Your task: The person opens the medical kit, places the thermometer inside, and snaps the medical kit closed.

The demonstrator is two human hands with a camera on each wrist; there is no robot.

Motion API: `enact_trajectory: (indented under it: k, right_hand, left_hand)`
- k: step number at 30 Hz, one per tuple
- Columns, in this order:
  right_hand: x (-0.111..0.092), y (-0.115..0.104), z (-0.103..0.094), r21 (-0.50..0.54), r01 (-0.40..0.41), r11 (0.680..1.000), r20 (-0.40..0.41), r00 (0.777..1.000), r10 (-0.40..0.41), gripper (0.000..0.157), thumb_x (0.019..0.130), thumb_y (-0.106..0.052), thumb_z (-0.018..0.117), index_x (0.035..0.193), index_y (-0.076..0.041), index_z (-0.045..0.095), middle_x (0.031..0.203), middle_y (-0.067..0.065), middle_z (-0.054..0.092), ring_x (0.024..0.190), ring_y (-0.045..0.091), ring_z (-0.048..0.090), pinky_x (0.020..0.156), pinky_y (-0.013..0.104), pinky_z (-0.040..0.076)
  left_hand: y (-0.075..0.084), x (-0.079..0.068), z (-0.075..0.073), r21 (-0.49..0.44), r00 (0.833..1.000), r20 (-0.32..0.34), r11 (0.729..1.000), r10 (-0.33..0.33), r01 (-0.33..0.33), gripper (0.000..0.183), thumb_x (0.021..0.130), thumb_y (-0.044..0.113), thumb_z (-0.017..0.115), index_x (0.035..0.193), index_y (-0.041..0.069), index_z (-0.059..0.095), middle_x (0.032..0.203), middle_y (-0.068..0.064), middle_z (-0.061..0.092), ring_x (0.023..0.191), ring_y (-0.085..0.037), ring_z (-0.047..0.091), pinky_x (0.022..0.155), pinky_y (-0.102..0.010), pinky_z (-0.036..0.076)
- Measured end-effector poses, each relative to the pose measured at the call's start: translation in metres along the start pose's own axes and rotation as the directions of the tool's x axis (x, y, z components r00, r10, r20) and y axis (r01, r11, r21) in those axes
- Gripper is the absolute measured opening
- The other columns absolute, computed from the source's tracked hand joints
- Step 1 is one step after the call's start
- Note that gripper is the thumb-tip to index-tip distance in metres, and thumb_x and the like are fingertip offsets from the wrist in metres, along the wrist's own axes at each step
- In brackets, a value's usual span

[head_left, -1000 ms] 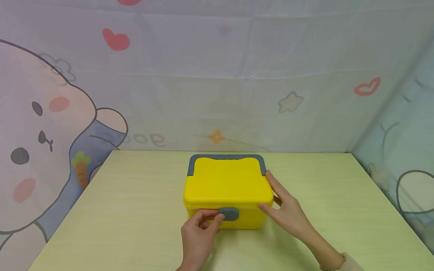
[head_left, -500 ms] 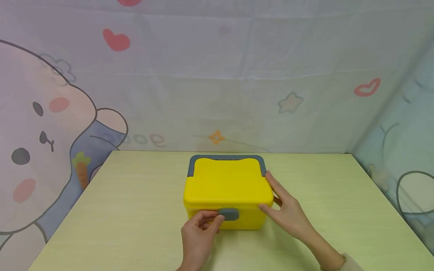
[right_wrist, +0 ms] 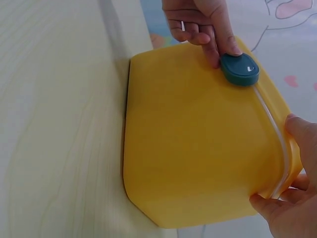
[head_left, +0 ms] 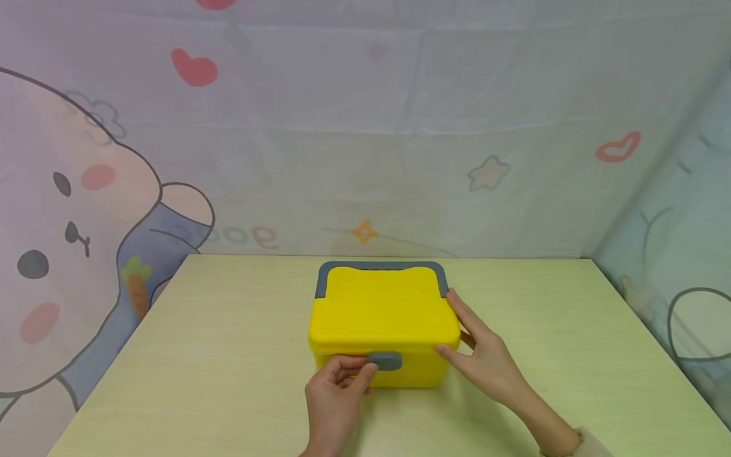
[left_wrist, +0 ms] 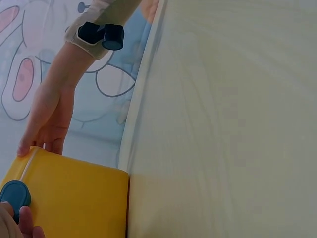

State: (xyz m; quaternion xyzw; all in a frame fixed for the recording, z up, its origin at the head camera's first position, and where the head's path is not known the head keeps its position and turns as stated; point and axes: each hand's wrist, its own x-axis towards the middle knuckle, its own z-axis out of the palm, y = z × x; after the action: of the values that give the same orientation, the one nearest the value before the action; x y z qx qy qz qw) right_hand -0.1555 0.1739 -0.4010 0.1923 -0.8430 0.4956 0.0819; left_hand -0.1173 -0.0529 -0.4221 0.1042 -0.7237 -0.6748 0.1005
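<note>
A yellow lidded box sits on the table in the head view, its lid down. A blue-grey carrying handle lies folded flat along the back of the lid. On the front is an oval blue-grey latch, seen closer in the right wrist view as a green-blue latch. My left hand pinches the left end of that latch between thumb and curled fingers. Against the box's right front corner rests my right hand, thumb on the front edge and a straight index finger along the side of the lid. The box's contents are hidden.
The pale wood-look table runs back to a cloth backdrop printed with a cartoon animal, hearts and a star. Another printed cloth stands along the right side. A small dark device is strapped to the right wrist.
</note>
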Motion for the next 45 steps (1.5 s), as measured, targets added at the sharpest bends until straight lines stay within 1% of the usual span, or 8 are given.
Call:
enact_trajectory:
  k: [7,13,20,26,33,37,41,45]
  right_hand:
    - [0.0,0.001,0.001,-0.012,0.022,1.0,-0.008,1.0,-0.022,0.078,0.083,-0.021,0.069,0.147,-0.02,0.025,0.152,-0.001,0.021,0.134,0.019,0.032,0.095,0.026,0.042]
    - [0.0,0.001,0.001,-0.019,0.045,0.999,-0.011,0.999,-0.045,0.077,0.082,-0.019,0.069,0.146,-0.019,0.026,0.152,0.001,0.022,0.133,0.021,0.033,0.094,0.023,0.042]
    - [-0.001,0.002,0.0,-0.017,0.053,0.998,-0.01,0.999,-0.053,0.077,0.082,-0.018,0.069,0.146,-0.02,0.027,0.152,0.0,0.022,0.133,0.021,0.033,0.094,0.028,0.043]
    - [0.0,0.002,0.001,-0.015,0.07,0.997,-0.017,0.997,-0.07,0.077,0.082,-0.016,0.069,0.146,-0.018,0.027,0.152,0.002,0.023,0.132,0.022,0.033,0.094,0.029,0.043]
    - [0.0,0.002,0.002,-0.015,0.05,0.999,-0.007,0.999,-0.05,0.077,0.082,-0.018,0.069,0.146,-0.019,0.026,0.152,0.002,0.022,0.133,0.023,0.032,0.094,0.033,0.043]
    - [-0.001,0.002,0.001,-0.023,0.04,0.999,-0.009,0.999,-0.04,0.077,0.082,-0.02,0.069,0.146,-0.02,0.026,0.152,0.004,0.022,0.133,0.023,0.032,0.094,0.033,0.044]
    - [-0.001,0.004,0.002,-0.04,0.04,0.998,-0.008,0.999,-0.041,0.078,0.083,-0.021,0.068,0.147,-0.022,0.024,0.152,0.003,0.022,0.133,0.023,0.032,0.093,0.034,0.045]
    - [-0.001,0.004,0.001,-0.052,0.042,0.998,-0.003,0.999,-0.043,0.079,0.084,-0.02,0.068,0.147,-0.022,0.022,0.152,0.002,0.021,0.133,0.023,0.032,0.093,0.035,0.045]
  left_hand:
    - [-0.001,0.0,0.001,-0.039,1.0,-0.001,0.999,-0.011,0.011,0.02,0.071,0.017,0.079,0.082,0.005,0.067,0.073,-0.005,0.069,0.059,-0.032,0.064,0.057,-0.035,0.055]
    - [-0.002,-0.001,0.001,-0.012,1.0,-0.009,1.0,-0.009,0.009,0.019,0.072,0.017,0.079,0.077,0.005,0.065,0.068,-0.006,0.067,0.056,-0.028,0.063,0.055,-0.033,0.055]
    - [-0.003,-0.001,0.001,-0.005,1.0,-0.001,1.0,-0.008,0.008,0.018,0.073,0.02,0.078,0.076,0.006,0.067,0.067,-0.008,0.067,0.055,-0.03,0.063,0.052,-0.027,0.052]
    - [-0.003,-0.002,0.0,-0.01,1.0,0.008,1.0,-0.003,0.003,0.02,0.073,0.021,0.078,0.078,0.005,0.067,0.068,-0.006,0.068,0.056,-0.03,0.063,0.053,-0.027,0.053]
    - [-0.005,-0.002,-0.003,-0.017,1.0,0.03,1.0,-0.005,0.006,0.022,0.074,0.024,0.077,0.082,0.006,0.068,0.072,-0.005,0.068,0.057,-0.028,0.064,0.057,-0.031,0.055]
    - [-0.005,-0.001,-0.009,0.031,0.999,0.047,0.999,0.007,-0.008,0.016,0.075,0.022,0.077,0.082,0.01,0.07,0.074,-0.003,0.069,0.059,-0.026,0.065,0.057,-0.027,0.055]
    - [-0.001,-0.001,-0.018,0.108,0.997,0.071,0.994,0.014,-0.022,0.014,0.077,0.023,0.075,0.085,0.013,0.071,0.08,-0.001,0.069,0.059,-0.019,0.065,0.055,-0.023,0.052]
    - [0.004,0.002,-0.03,0.194,0.986,0.163,0.98,0.011,-0.043,0.017,0.079,0.023,0.073,0.092,0.012,0.07,0.087,-0.001,0.069,0.06,-0.013,0.062,0.052,-0.022,0.05]
